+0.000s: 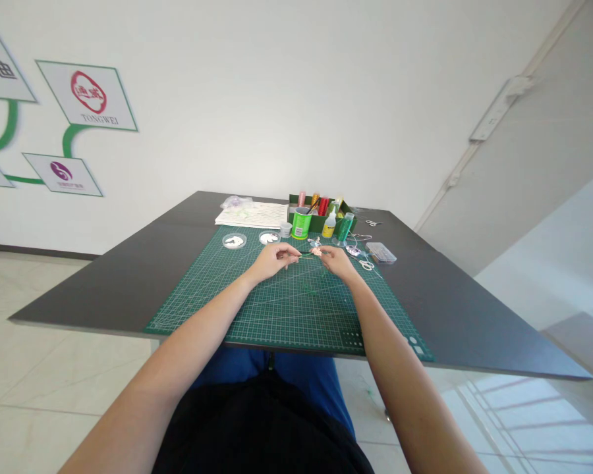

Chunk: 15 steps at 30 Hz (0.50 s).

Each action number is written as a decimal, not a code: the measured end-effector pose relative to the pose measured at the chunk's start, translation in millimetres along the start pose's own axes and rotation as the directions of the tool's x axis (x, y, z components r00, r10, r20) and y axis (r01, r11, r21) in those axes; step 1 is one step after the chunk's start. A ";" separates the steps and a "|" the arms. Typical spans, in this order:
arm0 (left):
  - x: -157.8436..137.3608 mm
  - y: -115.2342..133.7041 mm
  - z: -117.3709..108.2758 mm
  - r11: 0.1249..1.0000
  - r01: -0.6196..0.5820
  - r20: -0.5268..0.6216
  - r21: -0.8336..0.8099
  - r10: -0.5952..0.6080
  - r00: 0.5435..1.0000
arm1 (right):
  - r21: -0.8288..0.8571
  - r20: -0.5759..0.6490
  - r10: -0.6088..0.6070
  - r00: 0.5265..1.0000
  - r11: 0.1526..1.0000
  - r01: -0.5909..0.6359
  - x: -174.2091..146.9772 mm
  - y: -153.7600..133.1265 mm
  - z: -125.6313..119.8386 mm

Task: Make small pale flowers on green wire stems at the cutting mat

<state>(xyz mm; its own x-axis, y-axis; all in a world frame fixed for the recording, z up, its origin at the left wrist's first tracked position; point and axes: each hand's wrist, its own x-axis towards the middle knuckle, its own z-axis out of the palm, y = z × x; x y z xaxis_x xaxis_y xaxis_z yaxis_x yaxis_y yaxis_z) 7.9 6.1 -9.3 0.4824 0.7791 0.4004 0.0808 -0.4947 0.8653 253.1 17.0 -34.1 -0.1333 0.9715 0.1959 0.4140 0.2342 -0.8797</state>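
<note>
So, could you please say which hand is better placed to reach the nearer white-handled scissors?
Probably the right hand, though it holds a small pinkish piece: the white-handled scissors lie on its outer side, farther from the left hand.

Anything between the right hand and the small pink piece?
Nothing visible: the right hand has its fingertips at the small pink piece. The bright green can stands farther back, not between them.

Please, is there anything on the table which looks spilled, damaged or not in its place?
Nothing appears clearly spilled or damaged. The only small oddity is what looks like loose green scraps near the middle of the cutting mat, slightly untidy.
</note>
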 end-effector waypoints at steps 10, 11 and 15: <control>3.5 -2.3 -4.8 0.999 -0.035 -0.126 -0.017 0.032 0.992 | -0.076 0.082 0.004 0.997 0.997 0.002 -2.5 -5.3 -0.3; 3.9 -3.1 -5.4 0.999 -0.040 -0.144 -0.019 0.037 0.989 | -0.081 0.088 0.003 0.996 0.997 0.005 -2.6 -5.5 -0.1; 5.5 -6.2 -7.9 0.998 -0.064 -0.201 -0.024 0.058 0.978 | -0.087 0.121 -0.017 0.993 0.996 0.028 -2.5 -5.8 2.1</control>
<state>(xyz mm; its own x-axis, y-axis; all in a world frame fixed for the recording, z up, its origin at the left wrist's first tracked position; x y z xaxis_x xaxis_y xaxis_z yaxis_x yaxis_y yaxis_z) 3.1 16.6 -10.0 0.3007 0.8107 0.5023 0.0287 -0.5342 0.8449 249.1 13.2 -30.4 -0.2481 0.9559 0.1573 0.4865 0.2634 -0.8330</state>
